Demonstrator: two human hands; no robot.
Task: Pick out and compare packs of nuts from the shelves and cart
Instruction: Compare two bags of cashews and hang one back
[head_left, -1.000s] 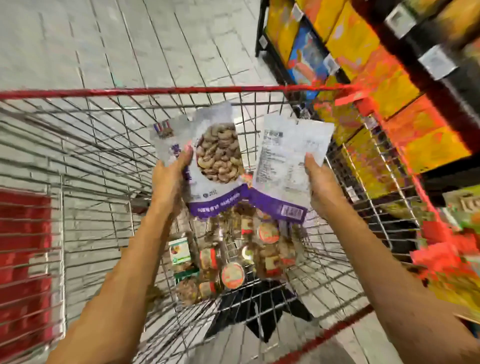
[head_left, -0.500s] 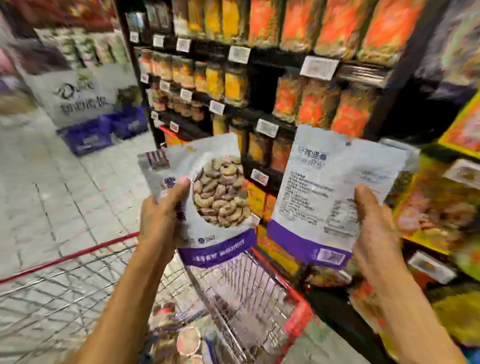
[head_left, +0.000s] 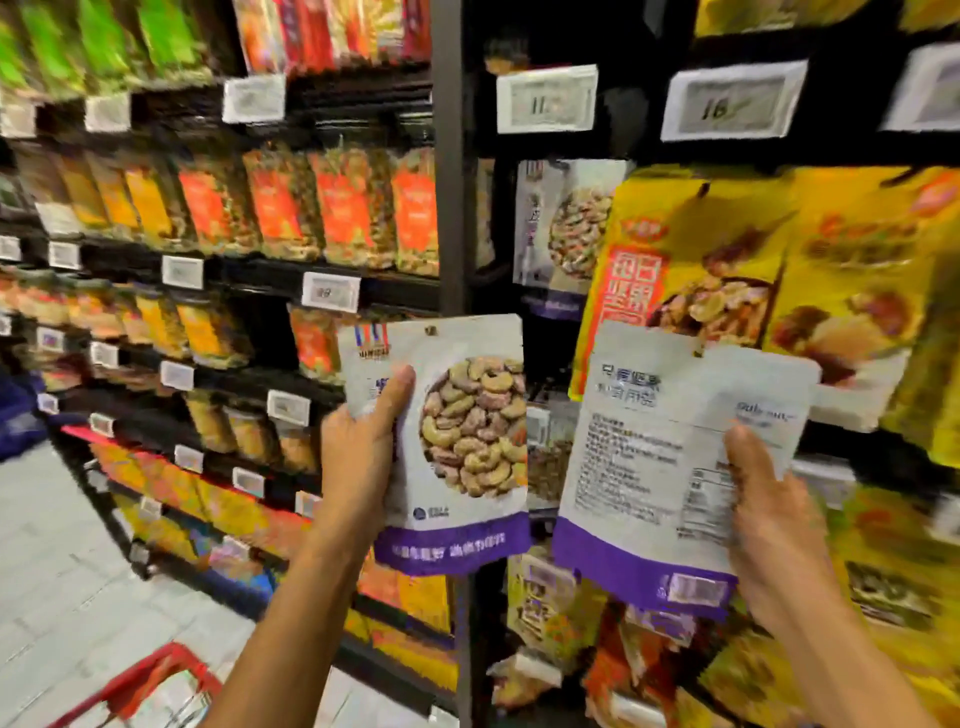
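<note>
My left hand (head_left: 358, 457) grips a white and purple pack of cashews (head_left: 467, 441) by its left edge, front side facing me, thumb across the label. A second white and purple pack (head_left: 654, 457) is held in my right hand (head_left: 774, 525) by its right edge, with its printed back side facing me. Both packs are raised side by side in front of the shelves. A similar cashew pack (head_left: 561, 228) hangs on the shelf behind them.
Shelves (head_left: 363, 286) with orange-labelled nut bags and jars fill the left. Yellow nut packs (head_left: 727, 270) hang at the right under price tags (head_left: 545, 98). A black upright post (head_left: 452, 156) divides the racks. The red cart's corner (head_left: 156, 675) shows at the bottom left.
Both hands have lifted the two packs from over the cart up to the shelves. The view has swung up and right, leaving only the cart's corner visible.
</note>
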